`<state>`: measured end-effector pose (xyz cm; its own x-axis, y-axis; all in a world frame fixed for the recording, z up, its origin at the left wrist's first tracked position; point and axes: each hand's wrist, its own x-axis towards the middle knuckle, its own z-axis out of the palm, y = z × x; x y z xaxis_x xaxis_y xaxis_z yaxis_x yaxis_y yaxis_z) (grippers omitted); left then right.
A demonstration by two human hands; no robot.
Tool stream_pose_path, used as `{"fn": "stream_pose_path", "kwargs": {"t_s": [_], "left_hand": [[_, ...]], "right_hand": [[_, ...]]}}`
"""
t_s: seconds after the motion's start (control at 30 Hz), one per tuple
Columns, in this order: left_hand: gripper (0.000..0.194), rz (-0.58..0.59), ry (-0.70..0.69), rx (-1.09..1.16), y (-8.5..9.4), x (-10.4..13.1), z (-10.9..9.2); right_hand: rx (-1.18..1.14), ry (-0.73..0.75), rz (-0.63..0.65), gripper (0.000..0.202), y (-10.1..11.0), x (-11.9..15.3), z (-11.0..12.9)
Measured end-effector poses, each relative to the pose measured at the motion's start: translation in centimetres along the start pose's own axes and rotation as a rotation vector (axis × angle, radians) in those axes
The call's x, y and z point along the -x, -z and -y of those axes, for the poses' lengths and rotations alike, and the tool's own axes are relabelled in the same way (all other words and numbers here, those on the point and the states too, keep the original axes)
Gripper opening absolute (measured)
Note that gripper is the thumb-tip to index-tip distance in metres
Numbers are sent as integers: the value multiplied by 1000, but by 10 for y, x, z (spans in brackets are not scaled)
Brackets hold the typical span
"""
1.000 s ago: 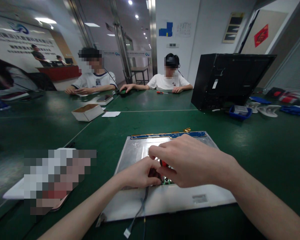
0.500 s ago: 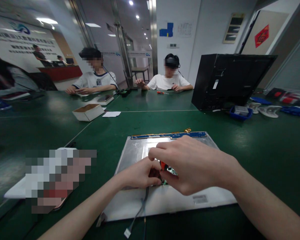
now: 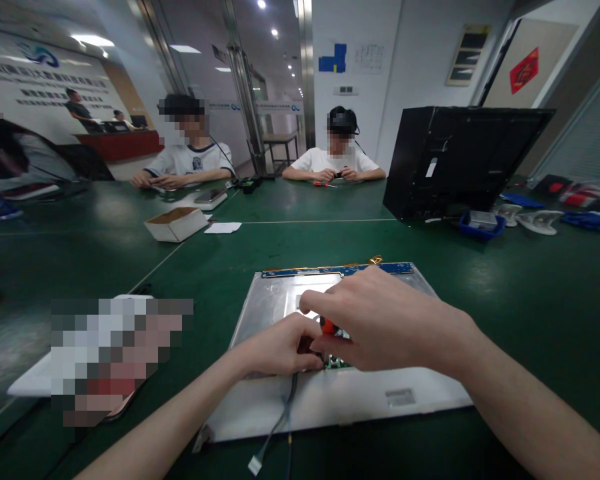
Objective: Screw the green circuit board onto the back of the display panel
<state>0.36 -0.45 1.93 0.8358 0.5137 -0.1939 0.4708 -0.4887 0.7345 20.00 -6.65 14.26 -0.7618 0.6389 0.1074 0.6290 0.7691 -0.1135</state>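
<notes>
A flat metal-backed display panel [image 3: 275,293] lies in front of me, with a blue circuit strip [image 3: 310,272] along its far edge. My right hand [image 3: 380,320] is closed round the red-and-black handle of a screwdriver [image 3: 329,326], above a green circuit board [image 3: 336,362]. The tip of the screwdriver is hidden. My left hand [image 3: 285,347] rests at the board's left side with its fingers curled together; whatever they pinch is hidden. Dark cables [image 3: 285,417] run from under it over the panel's white near part to a white connector [image 3: 255,465].
A partly blurred-out phone-like item [image 3: 125,400] lies to the left. Farther off stand an open white box [image 3: 177,225], a black monitor casing [image 3: 450,160] and a blue tray [image 3: 481,230]. Two people [image 3: 195,157] sit across the green table [image 3: 300,243].
My right hand has lifted and shifted slightly, showing more of the circuit board. My left hand stays put. The person opposite has lowered a raised hand and brought both hands together.
</notes>
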Motion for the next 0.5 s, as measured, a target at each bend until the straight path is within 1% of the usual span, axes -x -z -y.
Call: {"fn": "stream_pose_path", "kwargs": {"t_s": [0.13,0.27,0.4,0.5], "left_hand": [[17,-4,-17,18,-1,-1,2],[16,5,-25,28,0,-1,2],[16,1,-35,17,1,0,2],[19,-26,-22,8,0,1,2]], "right_hand": [[-46,50,27,11,3,2,1],[-53,50,41,11,2,1,2],[-2,14,11,6,0,-1,1],[23,-8,-25,9,-2,-1,0]]}}
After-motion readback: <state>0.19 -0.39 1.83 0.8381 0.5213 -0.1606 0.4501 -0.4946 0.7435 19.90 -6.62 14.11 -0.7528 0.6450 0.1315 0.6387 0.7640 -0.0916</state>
